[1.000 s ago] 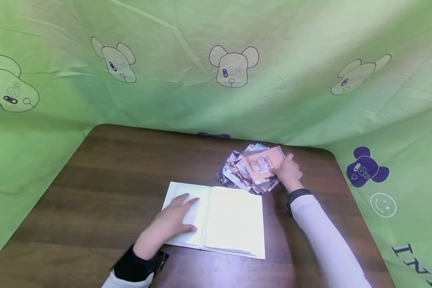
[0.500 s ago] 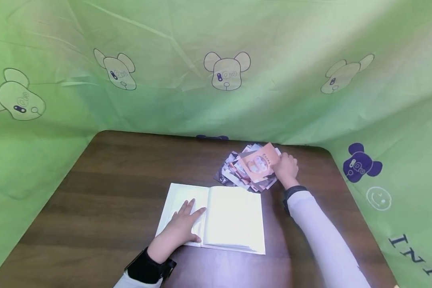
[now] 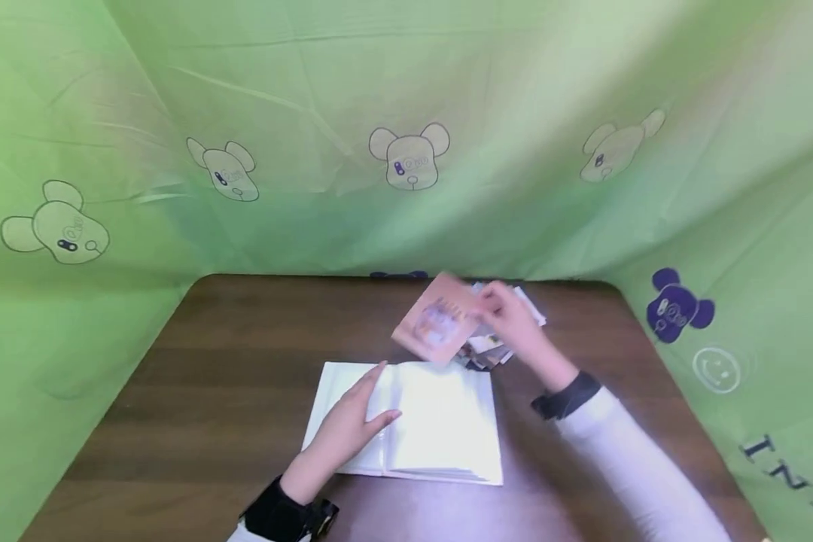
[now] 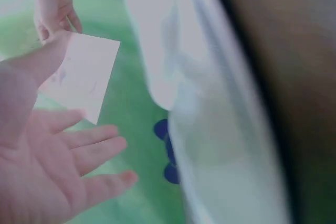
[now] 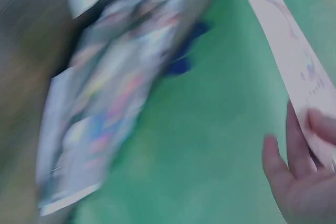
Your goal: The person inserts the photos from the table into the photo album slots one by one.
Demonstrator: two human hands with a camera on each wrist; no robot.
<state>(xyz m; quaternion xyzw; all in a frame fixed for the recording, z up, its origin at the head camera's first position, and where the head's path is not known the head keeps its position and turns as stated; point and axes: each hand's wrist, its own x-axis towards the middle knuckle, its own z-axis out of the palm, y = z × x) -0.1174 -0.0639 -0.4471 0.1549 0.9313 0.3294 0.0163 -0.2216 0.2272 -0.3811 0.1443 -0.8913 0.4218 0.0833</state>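
R hand (image 3: pixel 508 312) pinches pink card (image 3: pixel 433 327), lifted off photo pile (image 3: pixel 489 354) since a half-sec. ago and swung L twd. open white book (image 3: pixel 447 421); L hand (image 3: pixel 345 429), fingers straight, is over L pg. (image 3: pixel 342 380) Worktop (image 3: pixel 244 361) stretches L of book; green curtain (image 3: pixel 312 226) walls far edge, just behind pile.

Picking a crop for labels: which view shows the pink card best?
Head: nearly the whole pink card shows, print included, though blurred. Left wrist: washed out, partly behind the left hand. Right wrist: slanted, cropped by the frame.
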